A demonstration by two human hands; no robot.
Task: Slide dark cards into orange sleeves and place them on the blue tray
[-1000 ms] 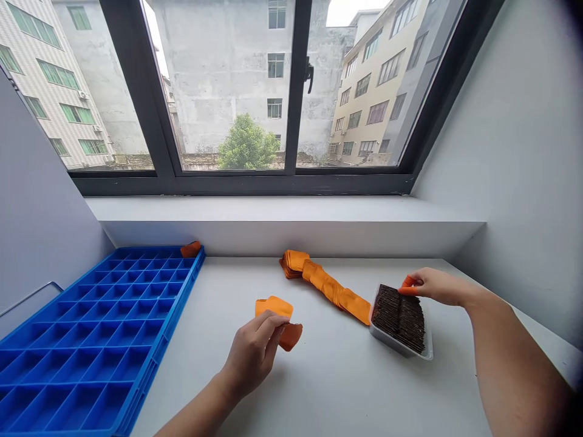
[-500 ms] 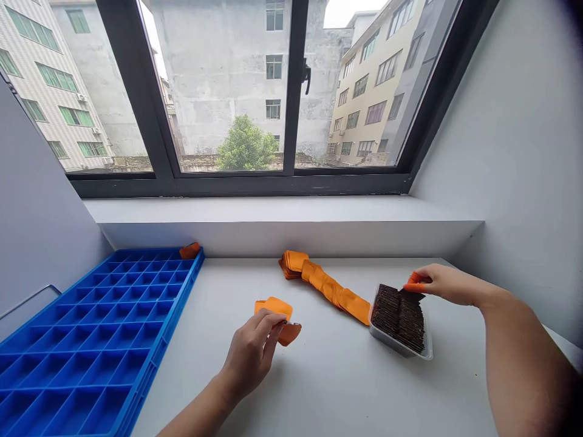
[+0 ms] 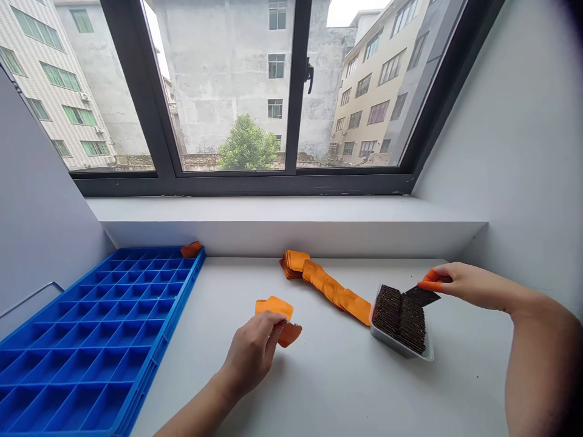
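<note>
My left hand (image 3: 253, 353) rests on the white table and pinches an orange pouch (image 3: 279, 317) near the table's middle, fingers closed on it. My right hand (image 3: 460, 284), with an orange finger cot on one fingertip, pinches a thin dark square sheet (image 3: 422, 295) lifted just above the far right edge of a clear tray (image 3: 401, 349). That tray holds a packed row of the same dark sheets (image 3: 399, 311).
A blue compartment tray (image 3: 95, 328) lies at the left with one orange pouch (image 3: 190, 249) in its far corner. A fanned stack of orange pouches (image 3: 325, 282) runs across the table's back middle. A windowsill and window stand behind, grey walls at both sides.
My right hand has drawn one dark sheet out of the clear tray and moved it right and slightly up. My left hand has stayed in place on the orange pouch.
</note>
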